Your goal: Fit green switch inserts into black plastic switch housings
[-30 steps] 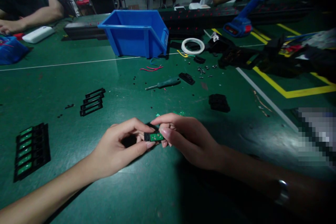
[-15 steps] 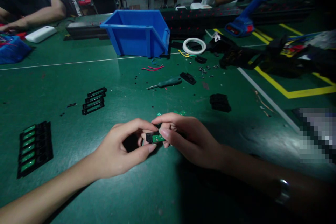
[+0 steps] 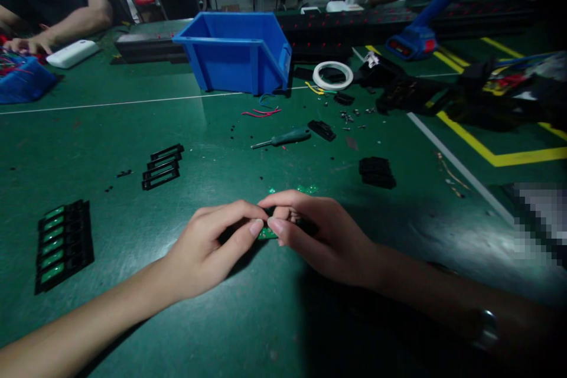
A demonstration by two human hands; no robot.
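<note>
Between my two hands is a small green circuit board (image 3: 267, 233), with black plastic at its edges mostly covered by my fingers. My left hand (image 3: 217, 242) pinches its left end with thumb and forefinger. From the other side my right hand (image 3: 316, 230) grips it, thumb on top and fingers curled behind. Just beyond my fingers lie small green pieces (image 3: 306, 189). To the left sits a block of black holders with green boards (image 3: 64, 245), and past it a row of black rectangular frames (image 3: 163, 166).
A green-handled screwdriver (image 3: 283, 137), black plastic parts (image 3: 376, 172) and loose screws (image 3: 349, 115) lie ahead. Behind them stand a blue bin (image 3: 234, 65) and a white tape roll (image 3: 333, 76). A blue cordless drill (image 3: 411, 41) is at the back right. Co-workers sit across the table.
My left thumb has moved up onto the board's top, covering the black end that showed before. My right hand keeps its grip. The view has shifted slightly.
</note>
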